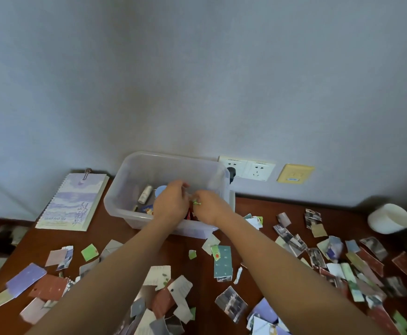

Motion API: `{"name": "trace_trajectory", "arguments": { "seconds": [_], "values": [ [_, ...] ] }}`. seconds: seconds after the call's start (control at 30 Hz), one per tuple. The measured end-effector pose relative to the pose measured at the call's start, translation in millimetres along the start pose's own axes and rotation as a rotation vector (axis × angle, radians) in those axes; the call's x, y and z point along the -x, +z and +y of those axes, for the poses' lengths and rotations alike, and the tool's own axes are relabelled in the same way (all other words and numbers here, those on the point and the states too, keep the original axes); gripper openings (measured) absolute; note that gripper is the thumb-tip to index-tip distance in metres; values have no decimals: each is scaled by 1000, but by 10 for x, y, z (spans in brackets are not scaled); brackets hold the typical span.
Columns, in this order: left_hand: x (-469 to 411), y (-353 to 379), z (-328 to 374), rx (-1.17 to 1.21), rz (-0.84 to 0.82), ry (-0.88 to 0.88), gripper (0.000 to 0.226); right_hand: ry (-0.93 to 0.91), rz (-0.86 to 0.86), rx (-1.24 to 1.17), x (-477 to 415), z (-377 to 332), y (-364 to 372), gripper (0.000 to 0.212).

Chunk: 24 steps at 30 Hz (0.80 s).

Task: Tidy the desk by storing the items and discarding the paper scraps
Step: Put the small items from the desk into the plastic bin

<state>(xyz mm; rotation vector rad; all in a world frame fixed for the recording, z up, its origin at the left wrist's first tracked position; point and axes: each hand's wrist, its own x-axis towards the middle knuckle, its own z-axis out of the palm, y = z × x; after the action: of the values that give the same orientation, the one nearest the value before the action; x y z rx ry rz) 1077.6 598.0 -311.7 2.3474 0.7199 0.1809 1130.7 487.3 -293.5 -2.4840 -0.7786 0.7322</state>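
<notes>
The left hand (171, 201) and right hand (209, 209) meet over the clear box (130, 180) at the bench's (258, 206) back edge. The right pinches a small green thing (196, 202); I cannot tell the left's hold. Paper scraps (224, 262) litter the front.

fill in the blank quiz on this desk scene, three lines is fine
1. The left hand and right hand meet over the clear plastic box, which stands to the ____ of the spiral notebook.
2. The right hand's fingers pinch a small ____ item.
3. The wall plate to the right of the white sockets is ____.

Missing words: right; green; yellow
</notes>
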Motion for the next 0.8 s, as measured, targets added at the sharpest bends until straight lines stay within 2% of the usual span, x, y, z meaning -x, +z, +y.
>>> {"name": "trace_trajectory", "arguments": {
  "seconds": [0.1,0.23,0.4,0.67,0.8],
  "values": [
    [269,-62,131,164,48,14,25,-28,200,-98,376,41,-110,32],
    [667,-31,323,283,34,1,20,9,394,-222,860,256,-135,26],
    [1156,148,457,264,-74,62,14,138,455,-295,1427,640,-75,27],
    [1781,628,755,325,-309,99,12,268,436,-359,2182,1223,88,25],
    [2026,911,979,352,-373,129,20,326,461,-402,2539,1556,115,25]
  ]
}}
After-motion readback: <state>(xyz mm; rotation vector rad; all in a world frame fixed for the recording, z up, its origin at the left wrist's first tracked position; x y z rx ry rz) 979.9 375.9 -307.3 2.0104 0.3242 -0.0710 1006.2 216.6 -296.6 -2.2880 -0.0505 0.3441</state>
